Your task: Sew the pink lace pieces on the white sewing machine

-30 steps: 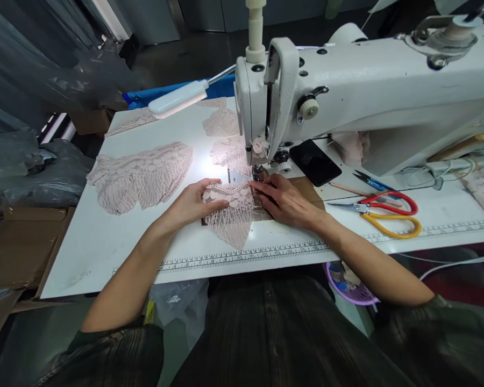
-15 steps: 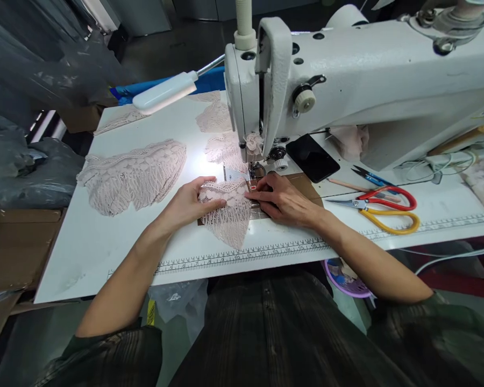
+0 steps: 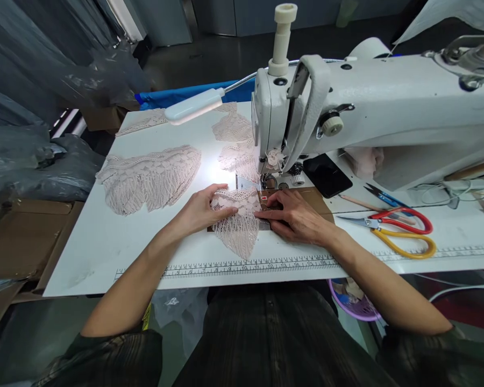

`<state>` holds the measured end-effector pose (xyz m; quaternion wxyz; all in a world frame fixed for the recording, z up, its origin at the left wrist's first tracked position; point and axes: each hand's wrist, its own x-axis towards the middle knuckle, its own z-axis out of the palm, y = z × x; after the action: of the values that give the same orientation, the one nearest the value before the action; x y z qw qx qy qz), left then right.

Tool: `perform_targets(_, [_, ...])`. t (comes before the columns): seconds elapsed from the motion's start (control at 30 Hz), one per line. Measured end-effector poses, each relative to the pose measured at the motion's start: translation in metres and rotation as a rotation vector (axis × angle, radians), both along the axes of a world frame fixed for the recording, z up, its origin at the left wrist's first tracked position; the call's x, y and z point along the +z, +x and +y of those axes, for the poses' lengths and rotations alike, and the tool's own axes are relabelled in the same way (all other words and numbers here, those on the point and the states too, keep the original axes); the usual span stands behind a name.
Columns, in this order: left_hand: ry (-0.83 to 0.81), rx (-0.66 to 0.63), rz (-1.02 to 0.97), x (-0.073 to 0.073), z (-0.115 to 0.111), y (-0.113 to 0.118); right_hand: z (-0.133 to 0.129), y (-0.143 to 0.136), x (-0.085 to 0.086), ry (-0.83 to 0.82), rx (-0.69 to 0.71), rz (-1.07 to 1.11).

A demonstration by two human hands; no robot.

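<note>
A pale pink lace piece [image 3: 242,231] lies on the sewing machine bed, just in front of the presser foot [image 3: 269,183], its pointed end toward me. My left hand [image 3: 204,210] grips its left side, thumb on top and the other fingers partly hidden at the far edge. At the lace's right edge, the fingertips of my right hand [image 3: 292,215] pinch the border, with the remaining fingers curled on the bed. The white sewing machine [image 3: 371,102] stands over the work. Whether the needle is in the cloth cannot be made out.
More lace pieces [image 3: 149,177] lie stacked at the left, others behind the needle [image 3: 234,129]. A lamp [image 3: 193,107] lights the table [image 3: 84,252]. To the right are a black phone [image 3: 326,174], blue snips [image 3: 383,196] and red-and-yellow scissors [image 3: 403,231]. A printed ruler [image 3: 226,267] follows the front edge.
The camera view has tilted, so the table and machine appear lower and further right. Both hands stay at the lace piece, with little visible movement against the machine.
</note>
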<state>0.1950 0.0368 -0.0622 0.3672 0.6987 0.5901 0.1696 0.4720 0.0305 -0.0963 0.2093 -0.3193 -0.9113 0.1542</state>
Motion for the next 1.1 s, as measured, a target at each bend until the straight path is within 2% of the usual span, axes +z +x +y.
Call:
perform_targets(0.07, [0.167, -0.015, 0.102, 0.003, 0.002, -0.003, 0.000, 0.000, 0.001, -0.003, -0.001, -0.010])
perform_targets(0.13, [0.468, -0.017, 0.245, 0.006, 0.005, -0.003, 0.000, 0.001, 0.001, -0.004, 0.000, -0.018])
perform_targets(0.17, [0.624, -0.065, 0.308, 0.007, 0.006, -0.001, 0.000, 0.001, 0.001, -0.003, 0.003, -0.020])
perform_targets(0.23, [0.858, -0.298, 0.390, 0.006, 0.010, 0.008, 0.000, 0.001, 0.001, 0.005, 0.006, -0.017])
perform_targets(0.3, [0.947, -0.615, 0.413, 0.003, 0.014, 0.020, 0.000, 0.000, 0.000, 0.022, 0.001, -0.017])
perform_targets(0.33, [0.955, -0.731, 0.423, 0.001, 0.017, 0.026, 0.000, 0.000, 0.000, 0.032, -0.004, -0.019])
perform_targets(0.4, [0.929, -0.868, 0.441, -0.004, 0.023, 0.036, -0.001, 0.000, -0.001, 0.049, -0.014, -0.028])
perform_targets(0.47, [0.884, -0.931, 0.452, -0.007, 0.029, 0.040, -0.001, 0.000, -0.001, 0.054, -0.011, -0.038])
perform_targets(0.67, [0.828, -0.927, 0.499, -0.010, 0.030, 0.036, -0.001, 0.000, 0.000, 0.046, -0.008, -0.056])
perform_targets(0.83, [0.814, -0.795, 0.441, -0.016, 0.024, 0.034, -0.002, 0.000, 0.000, 0.054, -0.009, -0.057])
perform_targets(0.93, [0.826, -0.716, 0.472, -0.018, 0.025, 0.038, 0.000, 0.001, -0.001, 0.076, -0.034, -0.048])
perform_targets(1.1, [0.792, -0.662, 0.499, -0.016, 0.033, 0.046, 0.005, 0.006, -0.002, 0.094, -0.119, -0.063])
